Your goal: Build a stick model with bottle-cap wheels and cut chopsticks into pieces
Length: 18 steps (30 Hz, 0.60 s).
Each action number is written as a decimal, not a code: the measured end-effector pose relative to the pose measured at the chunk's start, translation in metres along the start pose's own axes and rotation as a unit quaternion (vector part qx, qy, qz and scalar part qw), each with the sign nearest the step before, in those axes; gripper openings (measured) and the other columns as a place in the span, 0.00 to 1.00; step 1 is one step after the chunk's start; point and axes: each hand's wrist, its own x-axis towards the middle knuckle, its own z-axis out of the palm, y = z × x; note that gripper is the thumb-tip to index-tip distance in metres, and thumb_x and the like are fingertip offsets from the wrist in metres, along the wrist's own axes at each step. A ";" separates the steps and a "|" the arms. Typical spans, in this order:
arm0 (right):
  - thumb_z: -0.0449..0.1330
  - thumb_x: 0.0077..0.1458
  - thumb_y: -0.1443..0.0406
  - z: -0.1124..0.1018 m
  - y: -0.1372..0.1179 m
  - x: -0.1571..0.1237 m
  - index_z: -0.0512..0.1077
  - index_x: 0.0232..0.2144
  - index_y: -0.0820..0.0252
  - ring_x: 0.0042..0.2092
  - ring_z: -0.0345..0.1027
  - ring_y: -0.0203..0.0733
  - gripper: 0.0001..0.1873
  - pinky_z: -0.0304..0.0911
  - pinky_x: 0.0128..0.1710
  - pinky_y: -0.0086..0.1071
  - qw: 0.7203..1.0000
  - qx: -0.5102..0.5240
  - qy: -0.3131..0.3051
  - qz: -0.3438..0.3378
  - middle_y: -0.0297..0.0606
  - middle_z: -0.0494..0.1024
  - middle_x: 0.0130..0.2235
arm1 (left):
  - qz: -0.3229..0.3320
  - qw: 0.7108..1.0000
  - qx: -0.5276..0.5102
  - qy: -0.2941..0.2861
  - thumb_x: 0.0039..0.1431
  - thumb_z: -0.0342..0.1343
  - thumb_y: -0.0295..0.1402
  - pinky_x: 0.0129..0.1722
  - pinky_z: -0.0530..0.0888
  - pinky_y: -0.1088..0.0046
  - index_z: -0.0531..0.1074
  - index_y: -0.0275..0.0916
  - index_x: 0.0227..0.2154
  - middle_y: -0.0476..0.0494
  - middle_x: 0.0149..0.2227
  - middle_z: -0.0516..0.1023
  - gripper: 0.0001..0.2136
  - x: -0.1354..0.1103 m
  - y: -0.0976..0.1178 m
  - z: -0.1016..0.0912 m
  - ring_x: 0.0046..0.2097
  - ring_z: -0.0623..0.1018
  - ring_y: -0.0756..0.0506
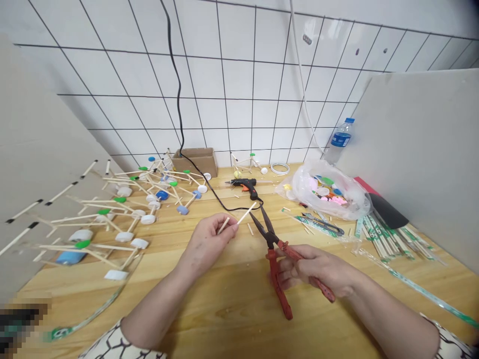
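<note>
My left hand (pixel 207 239), closed in a pinch, holds a thin wooden stick (pixel 247 213) that points up and right. A second short wooden piece (pixel 223 226) shows between its fingers. My right hand (pixel 314 267) grips red-handled long-nose pliers (pixel 275 244), with its fingers around the handles. The pliers' handles are spread and the dark jaws stand apart, their tips close to the free end of the stick. Under the hands, a small cut wooden piece (pixel 250 229) lies on the table. Behind them rests a black glue gun (pixel 245 185) with an orange trigger.
Several stick frames with bottle-cap wheels (pixel 119 199) crowd the left side. A cardboard box (pixel 196 162) stands by the tiled wall. On the right are a plastic bag of coloured caps (pixel 325 192), a utility knife (pixel 324 223), wrapped chopsticks (pixel 385 237) and a water bottle (pixel 340 139).
</note>
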 end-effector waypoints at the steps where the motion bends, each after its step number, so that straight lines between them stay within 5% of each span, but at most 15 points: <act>1: 0.55 0.36 0.72 0.000 0.001 -0.001 0.70 0.41 0.65 0.38 0.71 0.43 0.24 0.60 0.42 0.39 1.000 -0.006 0.000 0.000 0.42 0.76 0.35 | -0.003 1.000 -0.001 0.003 0.49 0.50 0.38 0.23 0.59 0.78 0.67 0.37 0.23 0.54 0.20 0.63 0.09 0.000 0.000 0.000 0.24 0.63 0.51; 6: 0.55 0.42 0.70 0.006 -0.003 -0.008 0.68 0.41 0.62 0.40 0.68 0.41 0.20 0.62 0.40 0.33 0.987 -0.159 0.023 -0.015 0.38 0.74 0.36 | -0.011 1.000 -0.001 -0.015 0.47 0.50 0.37 0.22 0.58 0.78 0.65 0.37 0.22 0.54 0.19 0.62 0.08 -0.004 0.004 0.003 0.23 0.62 0.52; 10: 0.52 0.46 0.70 0.012 -0.008 -0.015 0.68 0.41 0.60 0.35 0.67 0.37 0.17 0.61 0.28 0.24 0.959 -0.281 0.035 -0.001 0.34 0.74 0.31 | -0.006 0.998 0.005 -0.066 0.48 0.49 0.37 0.23 0.59 0.77 0.67 0.38 0.23 0.53 0.19 0.61 0.08 -0.008 0.008 0.006 0.23 0.62 0.51; 18: 0.48 0.47 0.70 0.019 -0.012 -0.020 0.66 0.37 0.59 0.25 0.62 0.32 0.14 0.54 0.18 0.21 0.943 -0.330 0.029 0.014 0.29 0.70 0.24 | 0.019 0.993 0.074 -0.087 0.50 0.48 0.38 0.21 0.56 0.77 0.68 0.39 0.21 0.54 0.18 0.59 0.09 -0.015 0.011 0.007 0.23 0.59 0.51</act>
